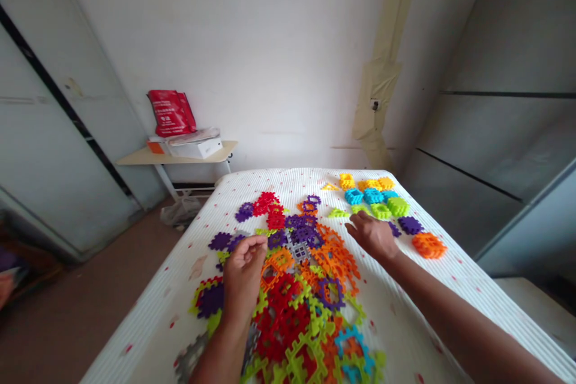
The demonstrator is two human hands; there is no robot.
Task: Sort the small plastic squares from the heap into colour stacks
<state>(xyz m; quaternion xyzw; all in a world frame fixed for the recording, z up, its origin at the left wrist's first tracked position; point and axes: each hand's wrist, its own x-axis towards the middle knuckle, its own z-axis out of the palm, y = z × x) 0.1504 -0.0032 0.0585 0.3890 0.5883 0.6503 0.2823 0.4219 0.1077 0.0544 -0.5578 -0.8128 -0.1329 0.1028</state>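
My left hand (244,264) hovers over the left side of a loose pile of plastic interlocking tiles, its fingers curled into a pinch; whatever may be between the fingertips does not show. Beneath and beside it lie a purple tile (276,239), red tiles (285,312) and orange tiles (335,255). To the right, my right hand (371,234) is at the sorted tiles with its fingers stretched forward and slightly apart, seemingly holding nothing. Nearest to it are a lime green tile stack (381,211) and a purple tile (395,228) partly hidden by the hand.
Along the bed-like surface's (405,306) right side stand blue stacks (373,195), yellow stacks (347,180), a purple stack (410,225) and an orange stack (429,245). A small side table (135,157) at back left bears a red bag (171,113) and a white box (198,147).
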